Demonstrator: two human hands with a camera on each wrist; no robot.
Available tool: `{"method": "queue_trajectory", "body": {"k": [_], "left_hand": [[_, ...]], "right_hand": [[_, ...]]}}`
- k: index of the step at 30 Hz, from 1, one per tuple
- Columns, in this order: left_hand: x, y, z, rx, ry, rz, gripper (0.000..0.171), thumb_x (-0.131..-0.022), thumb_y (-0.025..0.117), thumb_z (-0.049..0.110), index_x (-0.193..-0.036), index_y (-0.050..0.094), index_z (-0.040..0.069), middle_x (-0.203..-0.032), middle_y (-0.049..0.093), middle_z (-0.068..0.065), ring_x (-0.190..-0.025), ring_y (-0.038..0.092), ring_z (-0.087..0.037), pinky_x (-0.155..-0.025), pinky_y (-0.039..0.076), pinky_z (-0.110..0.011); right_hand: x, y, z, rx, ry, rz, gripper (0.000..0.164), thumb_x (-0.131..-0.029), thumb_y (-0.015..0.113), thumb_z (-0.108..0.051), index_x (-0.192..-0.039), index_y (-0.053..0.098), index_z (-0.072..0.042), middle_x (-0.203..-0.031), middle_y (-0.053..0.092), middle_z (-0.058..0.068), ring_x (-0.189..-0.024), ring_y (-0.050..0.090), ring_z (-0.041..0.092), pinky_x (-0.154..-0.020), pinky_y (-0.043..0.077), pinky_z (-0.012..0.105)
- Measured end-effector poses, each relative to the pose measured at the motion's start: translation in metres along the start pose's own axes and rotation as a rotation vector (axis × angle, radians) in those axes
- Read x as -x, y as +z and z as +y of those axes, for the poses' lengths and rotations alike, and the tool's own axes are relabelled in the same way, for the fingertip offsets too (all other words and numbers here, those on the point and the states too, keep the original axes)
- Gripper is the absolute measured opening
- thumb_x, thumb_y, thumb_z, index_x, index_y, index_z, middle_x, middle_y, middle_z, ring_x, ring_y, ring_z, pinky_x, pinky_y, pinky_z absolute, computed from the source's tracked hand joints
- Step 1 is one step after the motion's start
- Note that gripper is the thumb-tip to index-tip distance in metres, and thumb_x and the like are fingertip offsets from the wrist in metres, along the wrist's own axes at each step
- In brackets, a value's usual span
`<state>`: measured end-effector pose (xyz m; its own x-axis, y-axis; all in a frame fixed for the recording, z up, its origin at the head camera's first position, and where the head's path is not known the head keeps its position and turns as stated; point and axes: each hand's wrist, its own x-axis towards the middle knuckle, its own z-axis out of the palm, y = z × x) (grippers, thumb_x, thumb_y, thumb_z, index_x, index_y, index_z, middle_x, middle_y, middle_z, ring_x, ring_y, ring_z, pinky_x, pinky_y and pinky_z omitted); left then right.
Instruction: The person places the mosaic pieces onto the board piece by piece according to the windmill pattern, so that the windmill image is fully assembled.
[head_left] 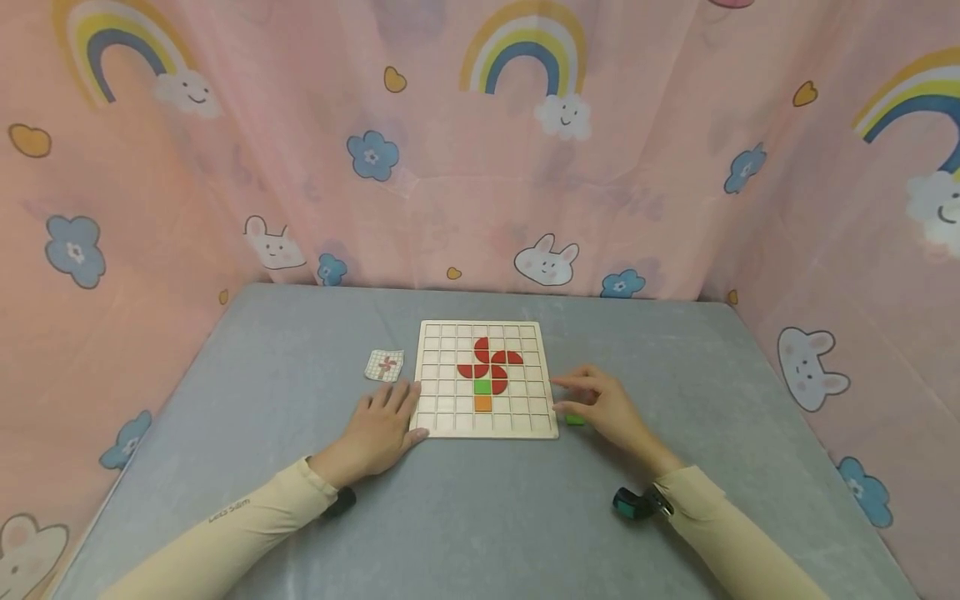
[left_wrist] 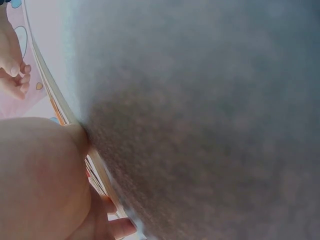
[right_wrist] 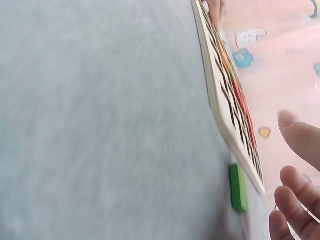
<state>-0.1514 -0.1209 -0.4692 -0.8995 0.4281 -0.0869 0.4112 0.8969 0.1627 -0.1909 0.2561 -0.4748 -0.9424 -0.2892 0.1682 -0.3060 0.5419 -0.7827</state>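
Observation:
A pale wooden grid board (head_left: 442,424) lies flat on the table. Red rounded pieces (head_left: 507,357) form a pinwheel on it, with a green square (head_left: 482,387) and an orange square (head_left: 483,403) in line below. My left hand (head_left: 377,429) rests at the board's left edge, fingers extended and thumb at the near corner. Beside the right edge is my right hand (head_left: 609,408), thumb and fingers apart with nothing between them. Partly under that hand in the head view, a green block (right_wrist: 238,187) lies on the table close to the board.
Left of the board, just beyond my left fingertips, lies a small card (head_left: 372,367) printed with a grid and a red pinwheel. The grey-covered table (head_left: 480,517) meets a pink curtain (head_left: 450,217) with rainbows and rabbits at the back and sides. Dark wrist devices (head_left: 632,503) sit under both cuffs.

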Motion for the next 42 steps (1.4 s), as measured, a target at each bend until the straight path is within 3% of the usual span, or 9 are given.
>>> {"method": "queue_trajectory", "body": {"k": [19,30,42], "left_hand": [[-0.001,0.000,0.000,-0.014,-0.004,-0.011,0.071,-0.111,0.056,0.038,-0.160,0.036,-0.008,-0.164,0.037,-0.029,-0.150,0.036,-0.051,-0.113,0.037,-0.067],[-0.001,0.001,0.000,-0.005,-0.001,-0.005,0.070,-0.111,0.056,0.037,-0.160,0.036,-0.009,-0.164,0.037,-0.030,-0.150,0.036,-0.052,-0.112,0.037,-0.068],[-0.001,-0.003,0.001,0.001,-0.001,-0.012,0.070,-0.111,0.056,0.037,-0.160,0.036,-0.009,-0.164,0.037,-0.030,-0.150,0.035,-0.052,-0.112,0.036,-0.068]], "right_hand": [[0.018,-0.022,0.028,0.037,-0.023,-0.021,0.039,-0.088,0.088,-0.012,-0.125,0.079,-0.005,-0.119,0.067,0.012,-0.100,0.054,0.022,-0.082,0.044,0.028],[0.022,-0.028,0.030,0.092,0.021,-0.066,0.033,-0.087,0.089,-0.015,-0.118,0.081,-0.006,-0.122,0.068,0.011,-0.115,0.058,0.028,-0.090,0.046,0.032],[0.019,-0.027,0.036,0.108,-0.011,-0.079,0.030,-0.082,0.092,-0.010,-0.111,0.082,-0.010,-0.121,0.065,0.010,-0.114,0.057,0.029,-0.089,0.045,0.035]]}}
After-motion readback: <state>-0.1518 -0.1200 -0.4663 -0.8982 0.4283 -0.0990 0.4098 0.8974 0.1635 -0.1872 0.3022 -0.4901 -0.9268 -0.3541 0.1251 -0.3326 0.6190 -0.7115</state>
